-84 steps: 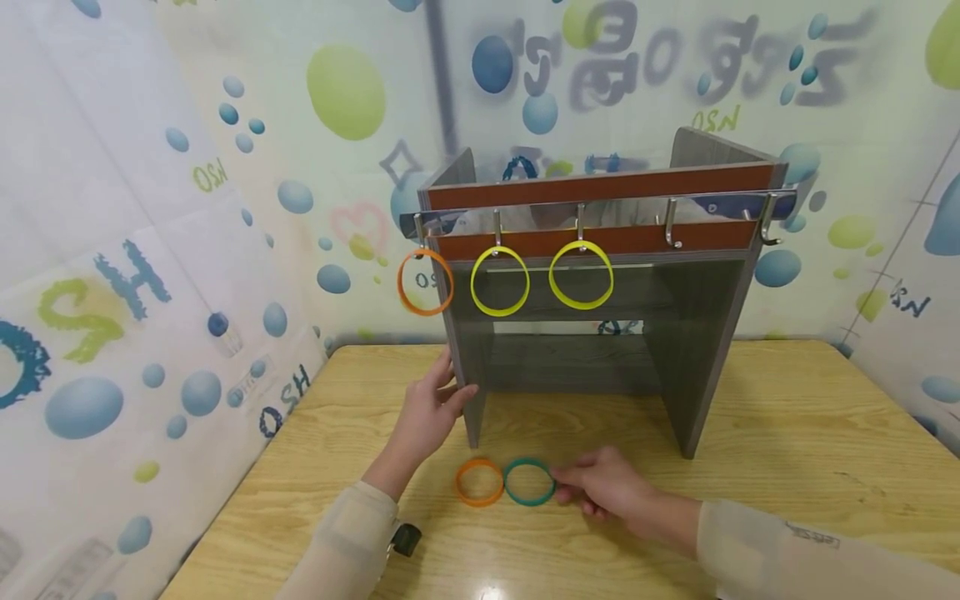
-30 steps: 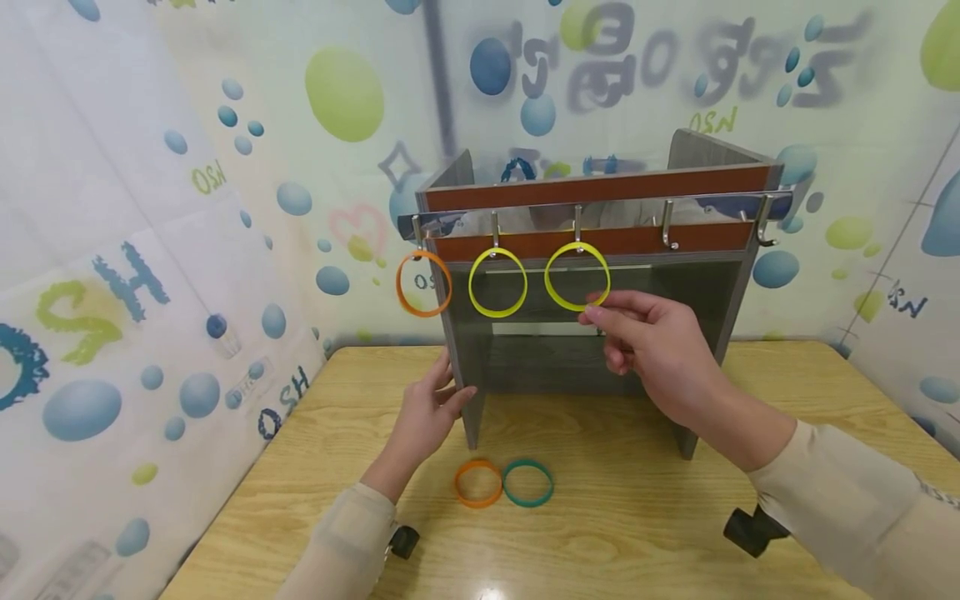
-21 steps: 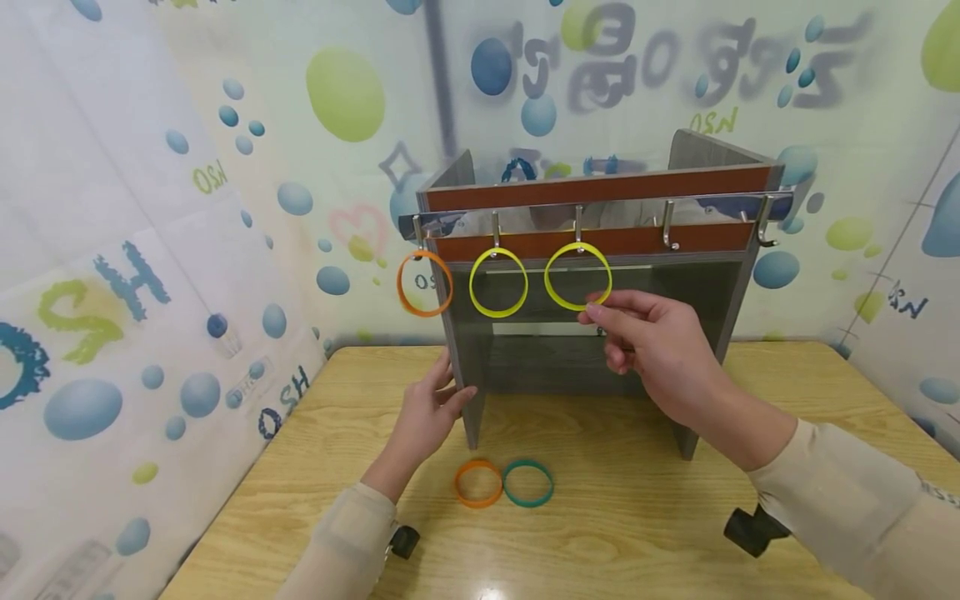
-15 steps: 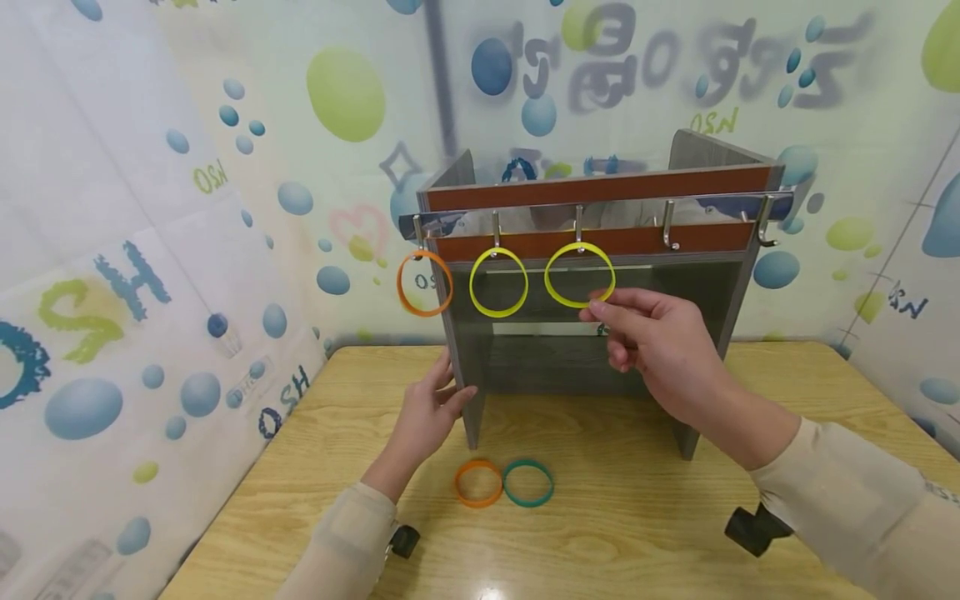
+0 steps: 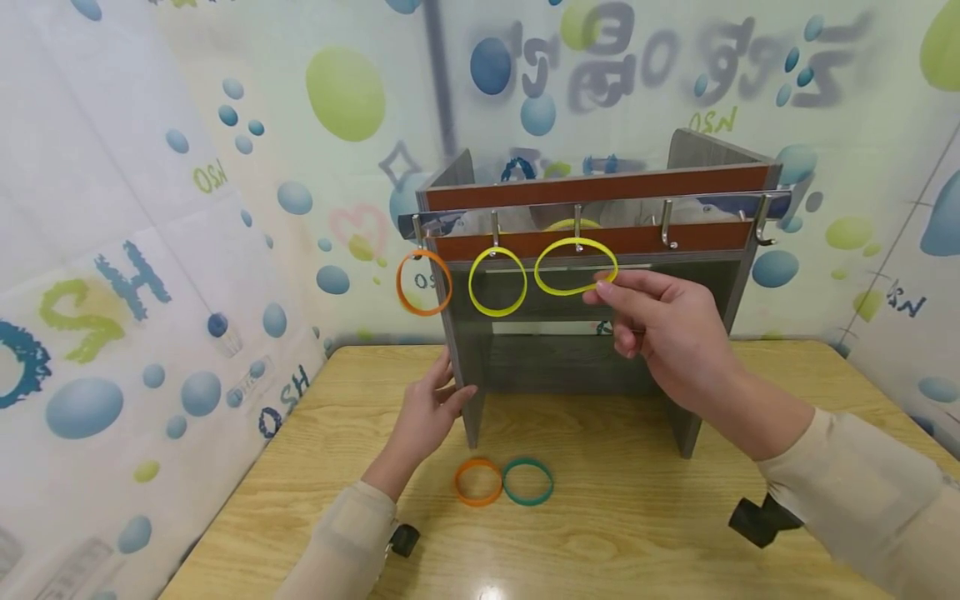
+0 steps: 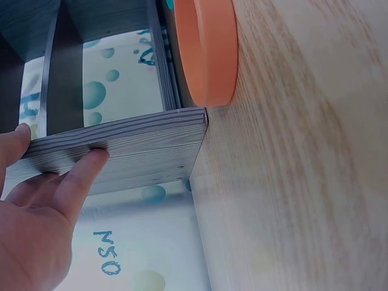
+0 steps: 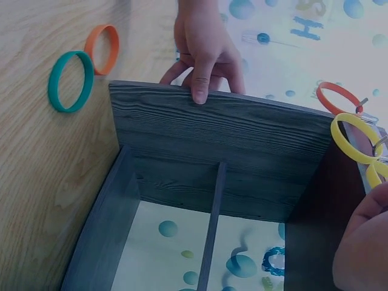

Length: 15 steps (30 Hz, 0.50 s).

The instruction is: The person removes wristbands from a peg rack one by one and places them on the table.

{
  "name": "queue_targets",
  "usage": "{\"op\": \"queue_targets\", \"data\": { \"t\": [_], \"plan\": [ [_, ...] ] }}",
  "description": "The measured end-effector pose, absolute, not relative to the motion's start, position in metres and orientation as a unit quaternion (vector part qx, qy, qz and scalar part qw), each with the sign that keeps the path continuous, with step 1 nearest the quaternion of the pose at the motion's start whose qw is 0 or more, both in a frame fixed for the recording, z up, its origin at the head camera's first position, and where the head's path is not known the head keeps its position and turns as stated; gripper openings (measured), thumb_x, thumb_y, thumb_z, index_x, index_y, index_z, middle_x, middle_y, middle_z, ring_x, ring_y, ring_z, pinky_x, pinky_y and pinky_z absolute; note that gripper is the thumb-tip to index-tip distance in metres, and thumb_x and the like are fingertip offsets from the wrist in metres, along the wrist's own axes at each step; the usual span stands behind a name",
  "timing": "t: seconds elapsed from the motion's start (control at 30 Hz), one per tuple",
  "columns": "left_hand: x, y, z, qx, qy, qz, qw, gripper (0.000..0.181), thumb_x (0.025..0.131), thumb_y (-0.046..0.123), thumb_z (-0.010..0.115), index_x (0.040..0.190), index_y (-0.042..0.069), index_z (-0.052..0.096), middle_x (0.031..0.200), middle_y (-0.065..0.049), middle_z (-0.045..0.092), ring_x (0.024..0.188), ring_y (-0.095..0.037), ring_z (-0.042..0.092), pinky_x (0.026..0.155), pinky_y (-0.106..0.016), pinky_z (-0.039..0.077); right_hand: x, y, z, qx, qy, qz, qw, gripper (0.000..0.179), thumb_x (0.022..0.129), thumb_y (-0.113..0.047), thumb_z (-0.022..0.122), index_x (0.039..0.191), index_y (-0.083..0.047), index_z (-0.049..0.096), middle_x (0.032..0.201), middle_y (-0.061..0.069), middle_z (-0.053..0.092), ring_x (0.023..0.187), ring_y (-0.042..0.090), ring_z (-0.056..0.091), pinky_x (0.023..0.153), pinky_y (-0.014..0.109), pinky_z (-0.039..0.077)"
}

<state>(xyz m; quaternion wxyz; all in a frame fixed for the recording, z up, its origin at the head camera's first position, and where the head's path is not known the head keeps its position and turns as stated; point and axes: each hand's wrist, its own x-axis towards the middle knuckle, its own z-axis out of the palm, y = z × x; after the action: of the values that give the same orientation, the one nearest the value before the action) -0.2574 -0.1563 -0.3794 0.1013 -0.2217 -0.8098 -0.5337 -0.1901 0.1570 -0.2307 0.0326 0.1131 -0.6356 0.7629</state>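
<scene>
My right hand point(image 5: 678, 337) pinches the lower right edge of a yellow wristband point(image 5: 576, 294) at the third hook point(image 5: 578, 223) of a metal hook rail. The band is drawn into a wide oval, its top still at the hook. My left hand point(image 5: 429, 412) holds the left side panel of a grey wooden shelf point(image 5: 462, 367), thumb on one face and fingers on the other; the left wrist view shows this grip on the panel's edge. Another yellow wristband point(image 5: 498, 314) hangs from the second hook, and an orange wristband point(image 5: 424, 313) from the leftmost.
On the wooden table point(image 5: 630, 533), in front of the shelf, lie an orange wristband point(image 5: 478, 503) and a teal wristband point(image 5: 528, 502), side by side. Two hooks on the right, such as the fourth hook point(image 5: 666, 225), carry no band. A patterned backdrop point(image 5: 225, 250) stands behind.
My right hand has risen from beside the teal wristband to the third hook's yellow wristband. Just now it lifts that band's lower edge, flattening its round shape. My left hand stays put.
</scene>
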Motion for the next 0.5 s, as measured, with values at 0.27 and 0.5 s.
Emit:
{"op": "queue_targets", "data": {
  "t": [0.27,0.5],
  "plan": [
    [-0.2566,-0.1561,-0.3799,-0.221,-0.813,-0.528,0.108,0.08,0.103,0.008,0.07,0.168,0.037,0.033,0.157,-0.016,0.058,0.122,-0.045,0.071,0.084,-0.04,0.069,-0.1849,0.1565,-0.2256,0.126,-0.636,0.761,0.033,0.038,0.1,-0.026,0.077,0.129,-0.002,0.068,0.1,-0.001,0.08,0.057,0.012,0.05,0.055,0.026,0.046],
    [-0.2555,-0.1555,-0.3794,-0.224,-0.812,-0.528,0.112,0.079,0.104,0.007,0.069,0.168,0.036,0.033,0.158,-0.016,0.057,0.122,-0.045,0.071,0.083,-0.039,0.069,-0.183,0.1587,-0.2274,0.127,-0.639,0.758,0.035,0.036,0.101,-0.025,0.076,0.128,-0.002,0.068,0.098,-0.001,0.081,0.056,0.012,0.05,0.054,0.026,0.044]
  ]
}}
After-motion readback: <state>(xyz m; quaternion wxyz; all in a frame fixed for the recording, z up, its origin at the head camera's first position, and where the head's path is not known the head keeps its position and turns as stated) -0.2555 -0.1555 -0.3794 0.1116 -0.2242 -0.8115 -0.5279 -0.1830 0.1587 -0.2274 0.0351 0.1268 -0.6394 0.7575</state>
